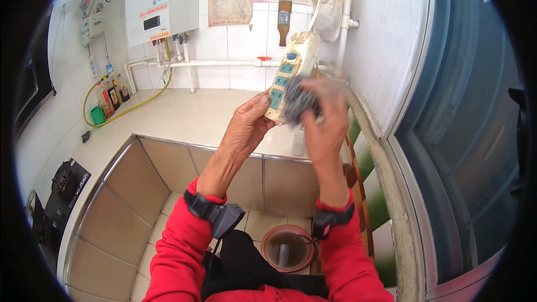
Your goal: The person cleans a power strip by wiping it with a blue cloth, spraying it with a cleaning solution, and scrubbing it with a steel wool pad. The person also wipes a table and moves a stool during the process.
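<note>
A grimy white power strip [304, 50] with teal sockets and a blue button is held up at a slant over the counter. Its lower end is gripped by my left hand [251, 118], with the thumb along the edge near the lowest socket. My right hand [327, 113] is closed on a grey steel-wool scouring pad [300, 100] that lies against the strip's right side and hides part of it. That hand is smeared by motion at the knuckles. The strip's cord rises from its top end toward the wall.
The pale counter [196, 111] bends round to a black gas stove [66, 187] on the left. Bottles [112, 96] and a green cup [97, 114] stand in the back corner. A water heater [162, 3] hangs above pipes. On the floor sits a reddish basin [305, 240] of murky water.
</note>
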`<state>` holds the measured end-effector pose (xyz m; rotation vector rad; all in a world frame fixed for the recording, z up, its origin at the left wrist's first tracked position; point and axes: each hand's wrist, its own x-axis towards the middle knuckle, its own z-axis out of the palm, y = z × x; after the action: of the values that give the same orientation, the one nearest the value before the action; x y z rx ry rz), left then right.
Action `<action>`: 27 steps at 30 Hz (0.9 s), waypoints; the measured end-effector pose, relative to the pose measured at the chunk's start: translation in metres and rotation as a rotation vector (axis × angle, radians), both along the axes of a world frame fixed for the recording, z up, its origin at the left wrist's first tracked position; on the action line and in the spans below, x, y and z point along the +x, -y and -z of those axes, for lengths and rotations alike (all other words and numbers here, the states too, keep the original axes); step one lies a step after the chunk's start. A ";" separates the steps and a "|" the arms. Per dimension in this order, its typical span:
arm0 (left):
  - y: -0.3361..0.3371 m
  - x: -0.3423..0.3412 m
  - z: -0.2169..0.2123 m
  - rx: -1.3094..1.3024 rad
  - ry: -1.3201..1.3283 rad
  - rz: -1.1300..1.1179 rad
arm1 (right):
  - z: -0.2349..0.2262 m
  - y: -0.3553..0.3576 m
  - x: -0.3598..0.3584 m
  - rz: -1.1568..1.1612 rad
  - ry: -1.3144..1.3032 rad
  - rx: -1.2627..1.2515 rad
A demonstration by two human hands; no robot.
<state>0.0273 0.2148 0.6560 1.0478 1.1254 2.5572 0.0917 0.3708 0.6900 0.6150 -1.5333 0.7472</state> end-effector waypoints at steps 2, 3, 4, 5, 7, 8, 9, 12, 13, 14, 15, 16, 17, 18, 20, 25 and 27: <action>-0.004 0.004 0.001 -0.018 0.034 -0.035 | -0.017 -0.009 -0.013 -0.022 0.044 -0.132; -0.005 0.004 0.001 -0.019 0.046 -0.040 | -0.018 -0.008 -0.015 -0.130 0.037 -0.206; -0.005 0.004 0.001 -0.009 0.028 -0.008 | -0.015 -0.006 -0.015 -0.093 0.050 -0.167; -0.004 0.004 0.001 -0.017 0.056 -0.046 | -0.005 0.000 -0.010 -0.058 0.062 -0.126; 0.000 0.002 -0.003 -0.012 0.045 -0.047 | 0.027 0.017 0.006 -0.018 0.087 -0.015; 0.001 0.002 -0.003 -0.017 0.065 -0.092 | 0.042 0.026 0.013 -0.019 0.085 0.038; 0.001 0.003 -0.003 -0.025 0.087 -0.135 | 0.050 0.028 0.015 -0.024 0.105 0.066; -0.001 0.005 -0.004 -0.013 0.061 -0.208 | 0.044 0.020 0.007 -0.005 0.090 0.009; -0.002 0.006 -0.005 -0.025 0.044 -0.247 | 0.033 0.011 -0.001 -0.003 0.081 -0.040; -0.004 0.008 -0.005 -0.016 -0.002 -0.288 | 0.020 0.004 -0.008 -0.009 0.067 -0.068; -0.005 0.010 -0.004 -0.029 -0.004 -0.315 | 0.011 -0.001 -0.013 0.008 0.056 -0.094; -0.007 0.011 -0.004 -0.057 0.030 -0.338 | 0.006 -0.002 -0.014 0.018 0.040 -0.105; -0.008 0.012 -0.004 -0.064 0.029 -0.364 | 0.004 -0.001 -0.014 0.047 0.096 -0.156; -0.008 0.013 -0.004 -0.087 0.041 -0.382 | 0.005 0.002 -0.011 0.024 0.057 -0.083; -0.005 0.012 -0.005 -0.078 0.009 -0.416 | 0.027 0.018 0.006 0.008 0.128 -0.016; -0.006 0.016 -0.007 -0.177 -0.010 -0.523 | 0.034 0.015 0.006 -0.020 0.167 -0.069; -0.010 0.019 -0.007 -0.190 -0.035 -0.535 | 0.010 -0.003 -0.011 0.051 0.082 -0.057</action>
<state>0.0466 0.2249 0.6629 0.8334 1.8261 2.7304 0.0810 0.3742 0.6804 0.5064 -1.5913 0.7834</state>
